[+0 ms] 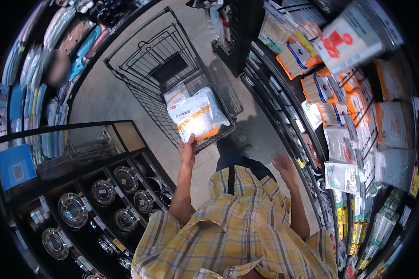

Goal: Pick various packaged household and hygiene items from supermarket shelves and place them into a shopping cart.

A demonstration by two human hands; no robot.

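Observation:
My left hand [187,149] grips the lower edge of a white and orange plastic packet [193,116], with the thumb on its front. The packet is held over the near end of a dark wire shopping cart [146,81]. Just behind it a smaller white and orange packet [175,94] shows in the cart, partly covered. A clear plastic bag [214,106] appears at the packet's right side; whether it belongs to the same packet I cannot tell. Beside my body on the right, my right hand [285,168] hangs with its fingers loosely apart and nothing in it.
On the right, a dark rack [291,111] carries hanging packs of wooden sticks [295,56] and plastic bags [395,123]. To the left stands a case of round glass dishes [73,209], with a blue sign [16,166]. Folded textiles [30,93] fill shelves at the far left.

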